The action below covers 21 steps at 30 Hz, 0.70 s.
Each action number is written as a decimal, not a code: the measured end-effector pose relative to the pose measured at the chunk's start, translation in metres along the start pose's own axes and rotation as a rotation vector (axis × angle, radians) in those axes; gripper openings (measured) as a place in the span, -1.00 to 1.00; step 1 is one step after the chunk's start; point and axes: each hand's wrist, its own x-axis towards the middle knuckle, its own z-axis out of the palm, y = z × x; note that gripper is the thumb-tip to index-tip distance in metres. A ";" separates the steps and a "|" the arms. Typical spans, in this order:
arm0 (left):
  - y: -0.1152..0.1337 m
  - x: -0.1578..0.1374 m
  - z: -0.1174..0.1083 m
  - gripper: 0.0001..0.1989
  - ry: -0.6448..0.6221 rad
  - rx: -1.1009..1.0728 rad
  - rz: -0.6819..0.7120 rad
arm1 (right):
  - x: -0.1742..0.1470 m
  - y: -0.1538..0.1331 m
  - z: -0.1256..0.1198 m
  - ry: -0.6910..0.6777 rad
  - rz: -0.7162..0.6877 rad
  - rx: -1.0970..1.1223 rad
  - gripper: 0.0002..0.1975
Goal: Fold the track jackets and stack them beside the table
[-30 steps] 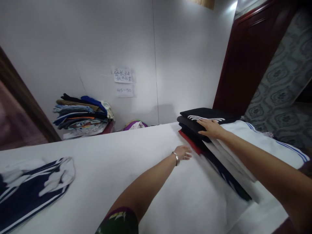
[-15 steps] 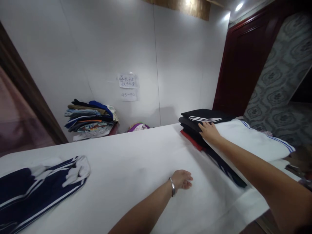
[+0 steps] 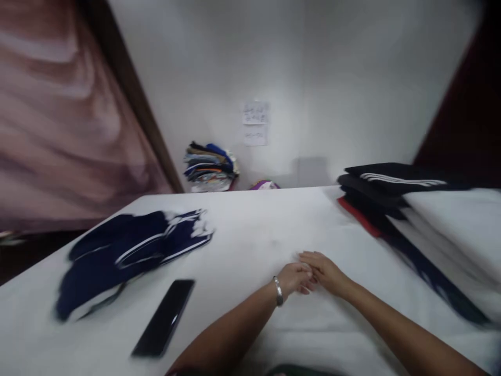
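My left hand [image 3: 294, 278], with a silver bracelet on the wrist, and my right hand [image 3: 325, 272] meet over the middle of the white table. Their fingertips overlap, the right fingers stretched out and the left ones loosely bent and apart. Neither hand holds anything. To the left lies a dark blue garment with white stripes [image 3: 136, 243], loosely spread and a bit blurred. On the right side is a stack of folded clothes [image 3: 376, 190], with a black striped piece on top and white ones nearer me.
A black phone [image 3: 164, 318] lies on the white table [image 3: 242, 245], left of my arm. Behind the table's far edge sit a pile of clothes [image 3: 209, 166] and a purple item [image 3: 264, 185]. Paper notes [image 3: 255, 124] hang on the wall. A pink curtain [image 3: 58, 115] hangs at the left.
My right hand has left the folded stack and come over to my left hand. The view has swung left, bringing the phone and more of the blue garment into sight.
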 end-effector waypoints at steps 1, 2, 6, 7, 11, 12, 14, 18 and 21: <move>0.000 -0.007 -0.009 -0.60 0.009 0.006 0.014 | 0.004 -0.006 0.008 0.008 -0.019 0.042 -0.60; -0.001 -0.014 -0.019 -0.61 0.014 0.013 0.031 | 0.008 -0.011 0.015 0.013 -0.038 0.074 -0.60; 0.003 -0.044 -0.078 -0.68 0.142 0.108 0.128 | 0.014 -0.016 0.043 -0.034 -0.133 0.070 -0.62; 0.006 -0.053 -0.097 -0.70 0.231 0.181 0.154 | 0.013 -0.013 0.051 -0.032 -0.161 0.042 -0.62; 0.027 -0.098 -0.186 -0.74 0.749 0.733 0.196 | 0.002 0.014 0.077 0.036 -0.266 -0.087 -0.61; 0.032 -0.111 -0.208 -0.72 0.889 0.876 0.173 | -0.001 0.021 0.081 0.050 -0.282 -0.116 -0.61; 0.039 -0.138 -0.248 -0.65 1.134 1.123 0.069 | -0.005 0.033 0.085 0.078 -0.295 -0.158 -0.62; 0.034 -0.176 -0.308 -0.38 1.482 1.349 -0.249 | -0.008 0.044 0.088 0.103 -0.284 -0.148 -0.65; 0.022 -0.182 -0.331 -0.23 1.541 1.269 -0.415 | -0.009 0.044 0.090 0.115 -0.227 -0.054 -0.62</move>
